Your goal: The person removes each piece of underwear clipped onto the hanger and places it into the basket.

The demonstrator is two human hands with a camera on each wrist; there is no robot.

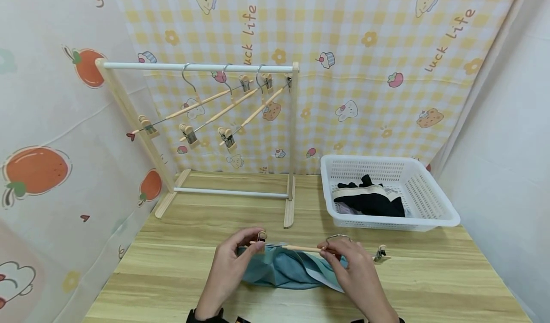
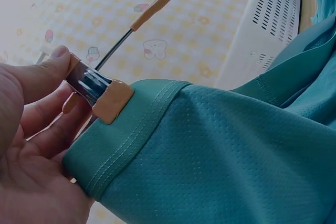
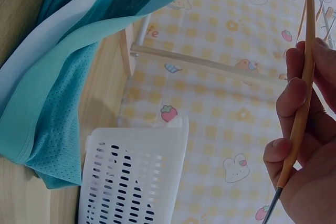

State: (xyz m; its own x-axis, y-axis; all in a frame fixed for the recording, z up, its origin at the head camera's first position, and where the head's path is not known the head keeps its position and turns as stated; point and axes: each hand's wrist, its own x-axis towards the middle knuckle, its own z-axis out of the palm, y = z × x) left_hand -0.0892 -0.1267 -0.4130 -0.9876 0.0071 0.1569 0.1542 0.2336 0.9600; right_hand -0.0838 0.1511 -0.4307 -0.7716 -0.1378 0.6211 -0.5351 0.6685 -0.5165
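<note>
A clip hanger [image 1: 301, 248] is held level over the table between both hands. My left hand [image 1: 236, 261] pinches the clip [image 2: 97, 85] at its left end, thumb on one handle and fingers behind. That clip's jaws sit over the waistband of a teal garment [image 2: 210, 135] of perforated fabric, which hangs below the hanger. With thumb and fingers, my right hand [image 1: 350, 265] grips the hanger's tan bar [image 3: 304, 98] near its hook [image 1: 337, 237]. The right-end clip [image 1: 380, 253] sticks out past this hand with no cloth in it. The garment's other end droops onto the table.
A wooden rack [image 1: 294, 137] with a white rod [image 1: 142, 66] stands at the back left. Several clip hangers [image 1: 232, 106] hang from it without clothes. At the back right a white basket [image 1: 434, 208] holds black clothing [image 1: 369, 201]. Patterned cloth [image 1: 365, 75] covers the walls behind.
</note>
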